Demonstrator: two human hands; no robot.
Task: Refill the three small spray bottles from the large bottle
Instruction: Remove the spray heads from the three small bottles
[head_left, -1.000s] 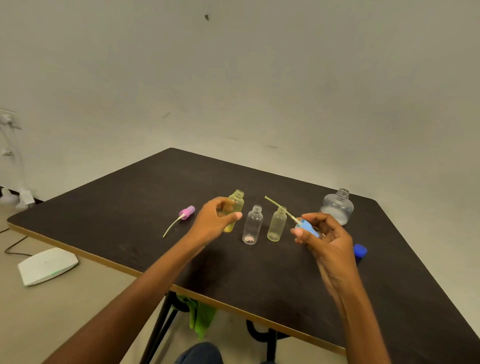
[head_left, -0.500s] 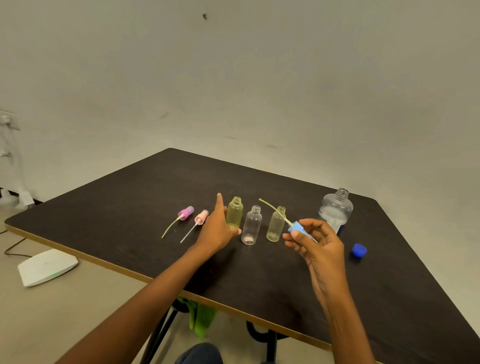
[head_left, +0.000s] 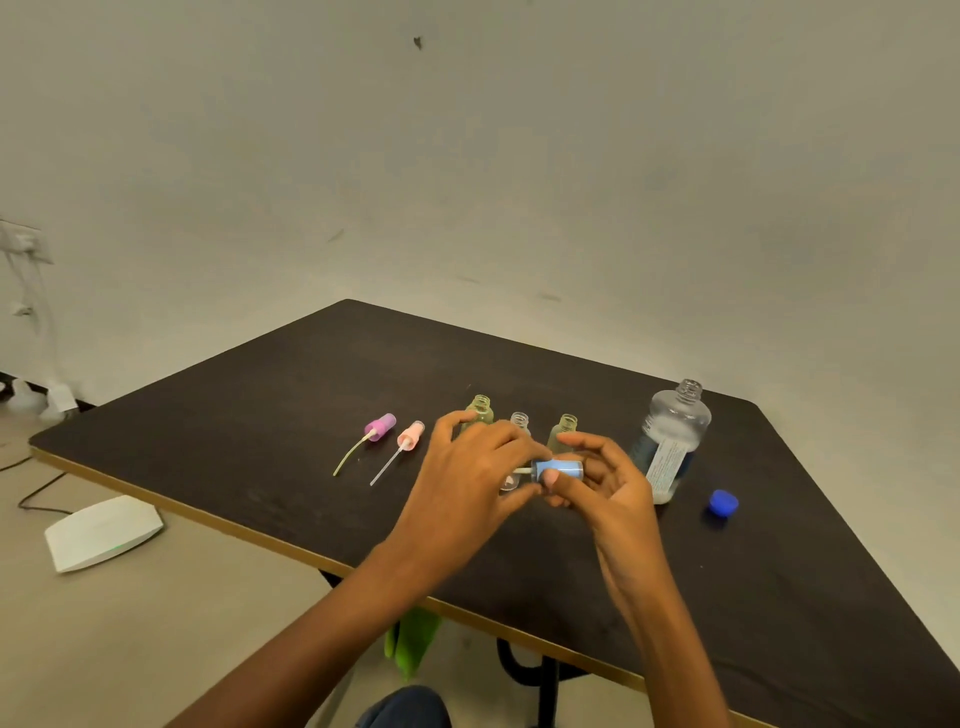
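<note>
Mid-frame, left hand (head_left: 467, 467) and right hand (head_left: 608, 483) grips pinch one blue spray top (head_left: 563, 469); behind, three small bottles (head_left: 480, 408) (head_left: 519, 421) (head_left: 565, 428), two loose tops (head_left: 382, 427) (head_left: 410, 435), one large bottle (head_left: 675, 431).

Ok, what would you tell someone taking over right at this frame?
Right hand grips the blue spray head; left hand pinches its tube end, above the table.
Left small bottle, middle small bottle and right small bottle stand open behind the hands.
Purple spray head and pink spray head lie left of them.
Large bottle stands open at the right, blue cap beside it.
Done: everything uncapped. Left: pour into all three, refit heads and cap. Fill levels unclear.
</note>
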